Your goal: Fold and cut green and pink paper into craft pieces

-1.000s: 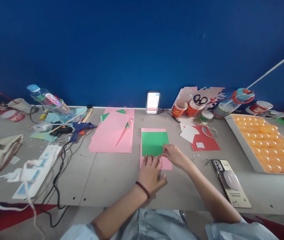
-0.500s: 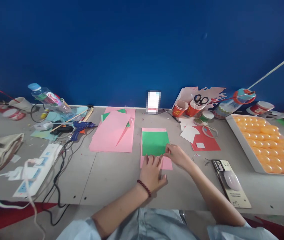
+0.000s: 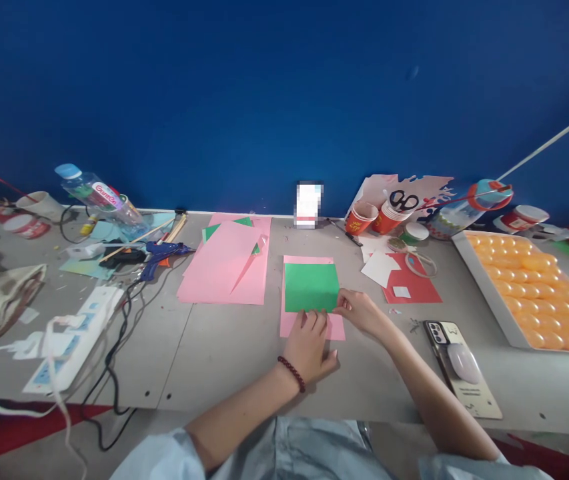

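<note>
A green sheet of paper (image 3: 311, 287) lies over a pink sheet (image 3: 335, 328), whose margin shows along the left, top and bottom. Wearing a dark red bead bracelet, my left hand (image 3: 308, 343) rests flat with fingers stretched at the green sheet's near edge, over the pink margin; the thumb sticks out to the right. At the green sheet's lower right corner, my right hand (image 3: 354, 307) is closed, thumb and index finger pinching the edge.
Pink sheets (image 3: 224, 267) lie to the left, near a blue glue gun (image 3: 157, 259) and a power strip (image 3: 77, 337). To the right are red card (image 3: 421, 287), a phone (image 3: 461, 367), paper cups (image 3: 363, 215), scissors (image 3: 403, 199) and a tray of orange balls (image 3: 464, 250).
My right hand has shifted slightly right along the green sheet's lower right corner. My left hand has slid a little to the right. The sheets look nearly unmoved.
</note>
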Motion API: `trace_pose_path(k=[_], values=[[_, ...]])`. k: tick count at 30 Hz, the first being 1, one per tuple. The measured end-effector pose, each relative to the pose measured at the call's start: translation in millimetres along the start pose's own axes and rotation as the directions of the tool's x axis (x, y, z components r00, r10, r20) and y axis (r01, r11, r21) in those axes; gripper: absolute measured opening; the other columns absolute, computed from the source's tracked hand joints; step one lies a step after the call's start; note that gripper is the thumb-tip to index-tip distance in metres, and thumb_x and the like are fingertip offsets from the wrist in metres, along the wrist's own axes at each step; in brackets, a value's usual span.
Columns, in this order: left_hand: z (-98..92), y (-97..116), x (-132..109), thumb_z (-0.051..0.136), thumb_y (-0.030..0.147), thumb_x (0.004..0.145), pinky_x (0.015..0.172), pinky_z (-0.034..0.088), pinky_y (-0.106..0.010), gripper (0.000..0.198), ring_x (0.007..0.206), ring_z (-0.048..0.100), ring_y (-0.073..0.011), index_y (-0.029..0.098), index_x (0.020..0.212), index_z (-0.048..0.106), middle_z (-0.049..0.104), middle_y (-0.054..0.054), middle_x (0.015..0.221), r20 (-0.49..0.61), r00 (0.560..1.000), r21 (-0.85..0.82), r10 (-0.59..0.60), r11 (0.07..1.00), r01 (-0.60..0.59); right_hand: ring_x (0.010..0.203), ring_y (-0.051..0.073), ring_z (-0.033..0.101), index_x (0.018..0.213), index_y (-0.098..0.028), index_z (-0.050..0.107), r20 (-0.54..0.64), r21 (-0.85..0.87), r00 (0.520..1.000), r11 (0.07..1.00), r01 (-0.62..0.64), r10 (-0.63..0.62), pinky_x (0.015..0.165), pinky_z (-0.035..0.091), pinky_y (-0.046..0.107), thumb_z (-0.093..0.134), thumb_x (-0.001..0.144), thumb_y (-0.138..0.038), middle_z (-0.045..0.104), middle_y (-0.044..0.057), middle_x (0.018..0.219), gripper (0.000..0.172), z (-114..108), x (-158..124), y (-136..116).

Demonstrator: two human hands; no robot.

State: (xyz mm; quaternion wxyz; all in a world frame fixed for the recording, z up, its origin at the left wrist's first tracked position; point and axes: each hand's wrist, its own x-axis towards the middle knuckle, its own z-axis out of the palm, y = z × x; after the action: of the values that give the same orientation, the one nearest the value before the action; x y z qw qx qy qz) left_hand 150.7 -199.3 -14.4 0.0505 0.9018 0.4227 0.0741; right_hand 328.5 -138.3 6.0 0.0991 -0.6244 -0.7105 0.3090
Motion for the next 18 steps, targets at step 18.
trace_pose_path(k=[18], values=[[-9.6, -7.5, 3.4, 0.055, 0.054, 0.075, 0.090, 0.034, -0.044, 0.074, 0.099, 0.044, -0.0283, 0.014, 0.135, 0.041, 0.054, -0.011, 0.108, 0.020, 1.000, -0.140, -0.001, 0.990, 0.003, 0.066, 0.014, 0.053, 0.073, -0.021, 0.050, 0.073, 0.067, 0.997, 0.998, 0.017, -0.022, 0.059, 0.036, 0.023, 0.053, 0.075, -0.020, 0.057, -0.002, 0.069, 0.004, -0.7, 0.9, 10.0]])
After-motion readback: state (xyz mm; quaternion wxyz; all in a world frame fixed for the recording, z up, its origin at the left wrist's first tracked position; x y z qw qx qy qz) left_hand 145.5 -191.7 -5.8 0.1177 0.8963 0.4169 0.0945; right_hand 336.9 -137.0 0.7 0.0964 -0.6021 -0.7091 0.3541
